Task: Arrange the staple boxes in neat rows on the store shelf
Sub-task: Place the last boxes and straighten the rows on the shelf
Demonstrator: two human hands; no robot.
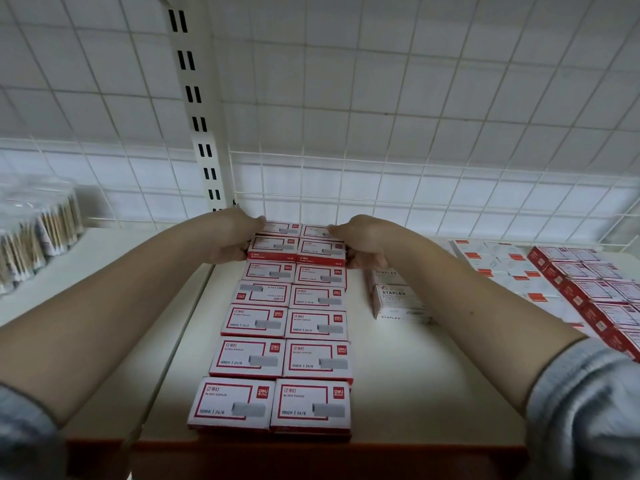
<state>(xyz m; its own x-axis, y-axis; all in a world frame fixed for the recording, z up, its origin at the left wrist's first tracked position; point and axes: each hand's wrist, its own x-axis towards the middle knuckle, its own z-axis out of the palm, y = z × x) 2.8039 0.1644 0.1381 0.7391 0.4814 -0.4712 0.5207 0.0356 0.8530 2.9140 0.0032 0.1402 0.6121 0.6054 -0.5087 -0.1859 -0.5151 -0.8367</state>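
Red and white staple boxes [282, 327] lie flat in two columns of several rows on the white shelf [415, 393]. At the back, a raised pair of boxes [298, 249] sits on top of the rows. My left hand [235, 237] grips the left side of that pair, thumb on top and fingers curled round its edge. From the other side my right hand [363, 242] grips the pair's right edge. One box in the left column [264, 293] lies turned the other way round.
White boxes marked STAPLES [398, 296] stand just right of the columns. More white boxes [498, 268] and red boxes [595, 292] fill the shelf's right end. A clear tub of cotton swabs [34, 233] stands at left. A wire grid [381, 188] backs the shelf.
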